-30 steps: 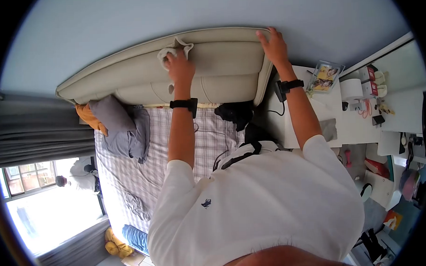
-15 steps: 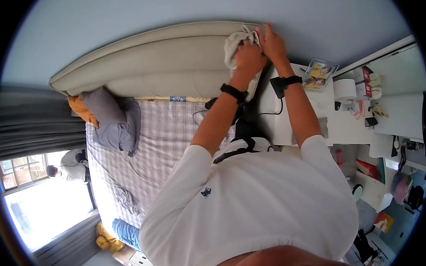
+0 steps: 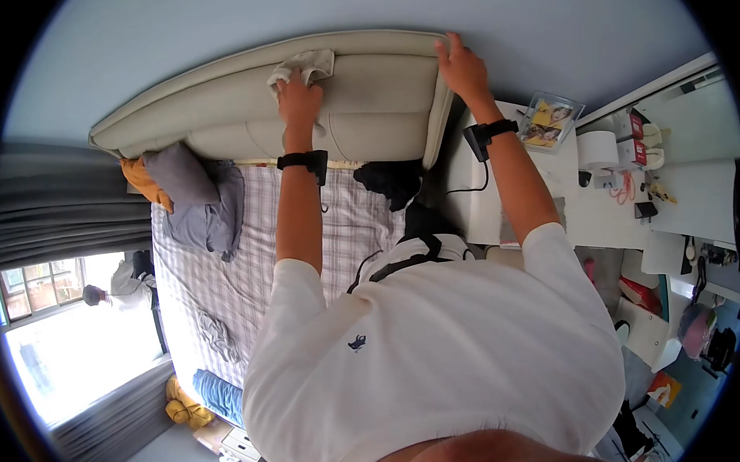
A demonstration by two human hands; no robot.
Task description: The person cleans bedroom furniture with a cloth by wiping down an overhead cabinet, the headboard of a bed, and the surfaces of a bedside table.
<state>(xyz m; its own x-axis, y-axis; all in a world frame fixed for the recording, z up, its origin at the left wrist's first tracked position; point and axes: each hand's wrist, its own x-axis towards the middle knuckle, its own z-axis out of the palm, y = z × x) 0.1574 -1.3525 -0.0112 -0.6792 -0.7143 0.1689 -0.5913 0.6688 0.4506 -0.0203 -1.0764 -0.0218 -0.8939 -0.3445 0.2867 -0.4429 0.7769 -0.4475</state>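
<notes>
A pale cloth (image 3: 319, 63) lies bunched and partly spread against the upper front of the beige padded headboard (image 3: 219, 102). My left hand (image 3: 299, 99) presses on it, fingers bent into the fabric. Farther right, my right hand (image 3: 465, 69) grips the headboard's upper right corner, with one digit on the front side and another over the edge. Its remaining fingers are partly hidden. Each wrist wears a black strap with a small box.
Below the headboard is a bed with a checked sheet (image 3: 288, 209), grey pillow (image 3: 181, 179) and black cloth item (image 3: 389, 184). To the right stands a white desk (image 3: 564, 175) with a photo frame (image 3: 550, 123) and paper roll (image 3: 598, 151). Another person (image 3: 127, 288) bends by the window.
My left hand has slid the cloth leftward along the headboard, away from my right hand. My right hand stays at the right corner. The black item on the bed is now uncovered.
</notes>
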